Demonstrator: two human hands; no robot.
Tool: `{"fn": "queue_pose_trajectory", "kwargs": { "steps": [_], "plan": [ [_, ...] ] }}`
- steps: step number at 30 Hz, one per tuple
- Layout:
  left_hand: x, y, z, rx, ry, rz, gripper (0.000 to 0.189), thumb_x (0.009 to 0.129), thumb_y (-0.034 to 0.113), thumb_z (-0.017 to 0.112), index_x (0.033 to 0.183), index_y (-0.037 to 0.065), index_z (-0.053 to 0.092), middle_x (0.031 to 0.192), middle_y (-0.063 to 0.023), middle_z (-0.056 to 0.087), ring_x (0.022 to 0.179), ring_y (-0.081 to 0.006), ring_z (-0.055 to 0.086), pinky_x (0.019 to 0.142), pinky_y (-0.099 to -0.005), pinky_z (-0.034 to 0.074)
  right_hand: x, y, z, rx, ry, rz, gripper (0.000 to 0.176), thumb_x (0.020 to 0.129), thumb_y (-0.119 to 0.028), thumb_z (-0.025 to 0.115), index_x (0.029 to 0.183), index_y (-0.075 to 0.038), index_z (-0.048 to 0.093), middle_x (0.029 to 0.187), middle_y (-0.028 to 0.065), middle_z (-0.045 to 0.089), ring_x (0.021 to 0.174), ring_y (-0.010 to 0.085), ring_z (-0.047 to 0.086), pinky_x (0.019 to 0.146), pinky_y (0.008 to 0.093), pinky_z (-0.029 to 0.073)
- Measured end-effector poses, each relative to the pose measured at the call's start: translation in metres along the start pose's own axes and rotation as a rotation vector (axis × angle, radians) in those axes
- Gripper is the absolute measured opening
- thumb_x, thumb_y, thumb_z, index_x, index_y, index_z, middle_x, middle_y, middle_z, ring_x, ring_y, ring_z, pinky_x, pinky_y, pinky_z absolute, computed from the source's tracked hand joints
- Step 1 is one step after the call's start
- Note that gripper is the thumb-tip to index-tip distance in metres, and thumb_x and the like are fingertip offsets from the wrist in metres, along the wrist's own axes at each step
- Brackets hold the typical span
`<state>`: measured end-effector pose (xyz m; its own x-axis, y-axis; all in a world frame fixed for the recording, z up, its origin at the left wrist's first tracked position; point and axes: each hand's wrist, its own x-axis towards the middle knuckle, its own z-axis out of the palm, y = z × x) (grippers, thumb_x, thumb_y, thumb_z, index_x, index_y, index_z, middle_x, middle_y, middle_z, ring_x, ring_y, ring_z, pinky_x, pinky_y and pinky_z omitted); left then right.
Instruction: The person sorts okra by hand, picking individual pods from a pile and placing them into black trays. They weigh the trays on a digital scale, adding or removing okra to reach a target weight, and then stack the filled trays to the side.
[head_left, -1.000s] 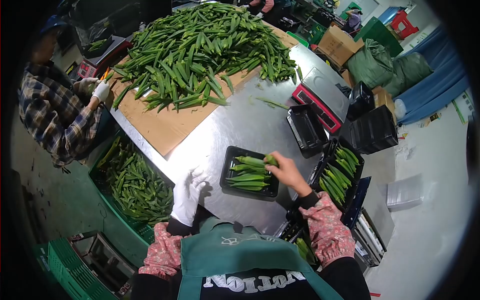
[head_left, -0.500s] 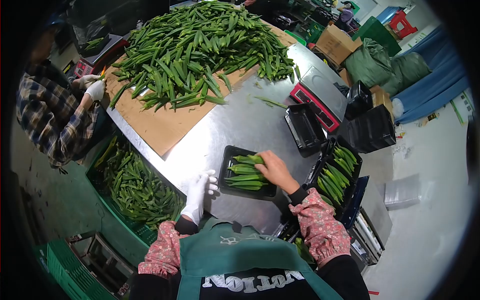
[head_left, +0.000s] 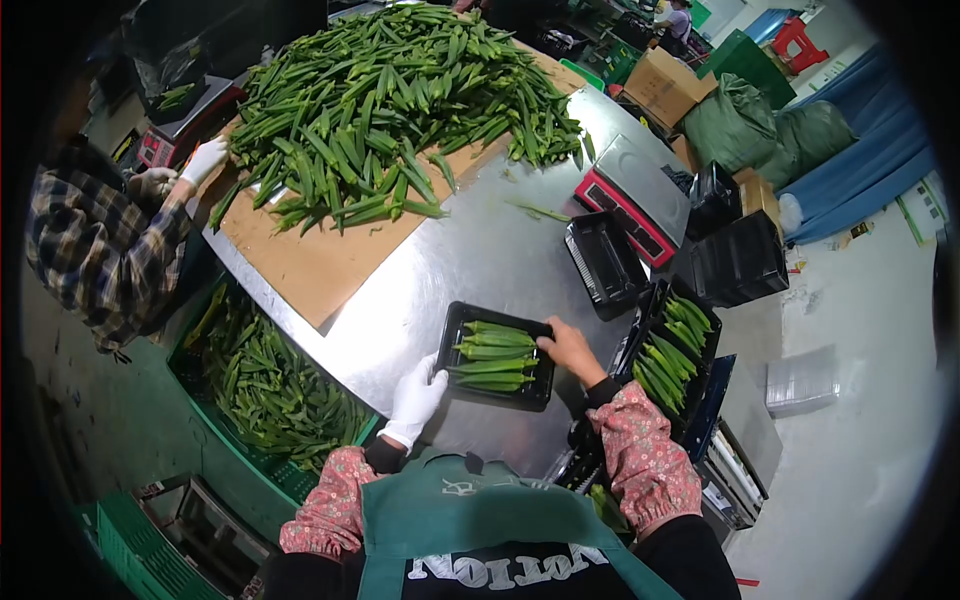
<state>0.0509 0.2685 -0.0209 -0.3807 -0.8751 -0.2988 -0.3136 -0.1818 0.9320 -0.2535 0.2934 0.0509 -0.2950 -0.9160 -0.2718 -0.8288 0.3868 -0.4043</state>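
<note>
A black plastic tray (head_left: 503, 400) rests on the steel table just in front of me. Several green okra pods (head_left: 494, 356) lie in it side by side, stacked in a short column. White-gloved, my left hand (head_left: 416, 402) closes on the tray's left edge, thumb at the rim. My bare right hand (head_left: 568, 350) grips the opposite edge, with fingers partly hidden by the rim. To the right stands another black tray filled with okra (head_left: 668, 360).
A big okra heap (head_left: 390, 110) covers brown cardboard (head_left: 345, 275). Right of it are a red scale (head_left: 630, 215) and an empty black tray (head_left: 604, 258). A green crate of okra (head_left: 270, 390) sits lower left. A co-worker's gloved hand (head_left: 205, 160) is beside the heap.
My right hand has left the okra for the tray's right edge. My left hand has moved right onto its left edge. The co-worker's gloved hand has shifted toward the heap.
</note>
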Motion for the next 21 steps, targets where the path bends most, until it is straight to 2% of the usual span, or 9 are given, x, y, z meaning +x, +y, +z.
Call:
{"fn": "queue_pose_trajectory", "kwargs": {
  "steps": [2, 6, 8, 12, 13, 15, 18, 20, 21],
  "plan": [
    [-0.003, 0.019, -0.008, -0.061, -0.047, -0.075, 0.037, 0.092, 0.019, 0.06, 0.126, 0.004, 0.06, 0.073, -0.0074, 0.064, 0.057, -0.0132, 0.058, 0.058, -0.0315, 0.048, 0.0, 0.003, 0.004, 0.086, 0.029, -0.047, 0.033, 0.081, -0.013, 0.066, 0.111, -0.003, 0.057, 0.1, 0.0267, 0.066, 0.101, 0.0474, 0.06, 0.084, 0.0507, 0.049],
    [0.002, 0.049, -0.022, -0.412, -0.112, -0.056, 0.035, 0.1, 0.017, 0.052, 0.132, 0.005, 0.056, 0.083, 0.0012, 0.063, 0.062, -0.005, 0.055, 0.051, -0.0201, 0.043, 0.001, 0.007, -0.018, 0.256, 0.004, -0.099, 0.03, 0.08, -0.009, 0.064, 0.108, -0.002, 0.057, 0.089, 0.0183, 0.066, 0.082, 0.0323, 0.066, 0.075, 0.0427, 0.051],
    [0.009, 0.074, -0.038, -0.554, -0.08, -0.05, 0.036, 0.101, 0.018, 0.052, 0.134, 0.006, 0.054, 0.086, 0.0004, 0.062, 0.064, -0.0045, 0.055, 0.05, -0.0183, 0.042, 0.001, 0.005, -0.048, 0.689, -0.093, 0.144, 0.03, 0.081, -0.007, 0.063, 0.11, -0.003, 0.059, 0.088, 0.0047, 0.062, 0.069, 0.0161, 0.062, 0.044, 0.0272, 0.049],
    [0.048, 0.087, -0.046, -0.595, 0.033, -0.042, 0.035, 0.101, 0.019, 0.051, 0.134, 0.007, 0.055, 0.089, 0.0, 0.062, 0.063, -0.0028, 0.054, 0.048, -0.0163, 0.039, 0.039, 0.071, -0.092, 0.994, 0.124, 0.328, 0.05, 0.08, -0.001, 0.064, 0.128, 0.005, 0.052, 0.097, 0.0093, 0.059, 0.065, 0.016, 0.06, 0.042, 0.0266, 0.049],
    [0.059, 0.08, -0.046, -0.512, 0.041, -0.063, 0.033, 0.101, 0.017, 0.051, 0.131, 0.005, 0.057, 0.094, -0.0026, 0.066, 0.07, -0.0078, 0.06, 0.056, -0.0221, 0.047, 0.044, 0.07, -0.115, 1.091, 0.194, 0.372, 0.056, 0.08, 0.002, 0.063, 0.133, 0.008, 0.048, 0.103, 0.0127, 0.058, 0.065, 0.0181, 0.062, 0.042, 0.0286, 0.05],
    [0.083, 0.046, -0.033, -0.25, 0.117, 0.106, 0.031, 0.099, 0.012, 0.054, 0.128, 0.002, 0.058, 0.086, -0.0033, 0.064, 0.068, -0.0106, 0.061, 0.058, -0.0238, 0.05, 0.061, 0.082, -0.155, 1.211, 0.272, 0.384, 0.041, 0.082, 0.005, 0.056, 0.123, 0.008, 0.052, 0.1, 0.0148, 0.06, 0.073, 0.0234, 0.067, 0.051, 0.035, 0.059],
    [0.096, 0.037, -0.021, 0.26, 0.311, 0.61, 0.027, 0.091, 0.003, 0.06, 0.118, 0.0, 0.062, 0.09, -0.0099, 0.068, 0.082, -0.0218, 0.067, 0.075, -0.0316, 0.054, 0.112, 0.145, -0.191, 1.347, 0.415, 0.338, 0.018, 0.085, 0.007, 0.049, 0.102, 0.01, 0.052, 0.094, 0.0184, 0.059, 0.082, 0.0337, 0.069, 0.07, 0.0453, 0.064],
    [0.091, 0.05, -0.022, 0.25, 0.234, 0.531, 0.026, 0.087, 0.0, 0.062, 0.113, 0.0, 0.063, 0.098, -0.0147, 0.069, 0.094, -0.0291, 0.067, 0.087, -0.0374, 0.052, 0.144, 0.173, -0.205, 1.391, 0.591, 0.328, 0.013, 0.085, 0.007, 0.049, 0.097, 0.012, 0.05, 0.097, 0.0229, 0.058, 0.084, 0.0394, 0.067, 0.073, 0.05, 0.063],
    [0.094, 0.045, -0.019, 0.219, 0.257, 0.553, 0.026, 0.084, 0.002, 0.065, 0.11, 0.002, 0.065, 0.097, -0.0145, 0.069, 0.09, -0.0302, 0.067, 0.083, -0.0383, 0.052, 0.158, 0.172, -0.217, 1.401, 0.631, 0.376, 0.014, 0.085, 0.006, 0.05, 0.097, 0.014, 0.048, 0.098, 0.0249, 0.056, 0.085, 0.0421, 0.066, 0.074, 0.0529, 0.063]
  ]
}}
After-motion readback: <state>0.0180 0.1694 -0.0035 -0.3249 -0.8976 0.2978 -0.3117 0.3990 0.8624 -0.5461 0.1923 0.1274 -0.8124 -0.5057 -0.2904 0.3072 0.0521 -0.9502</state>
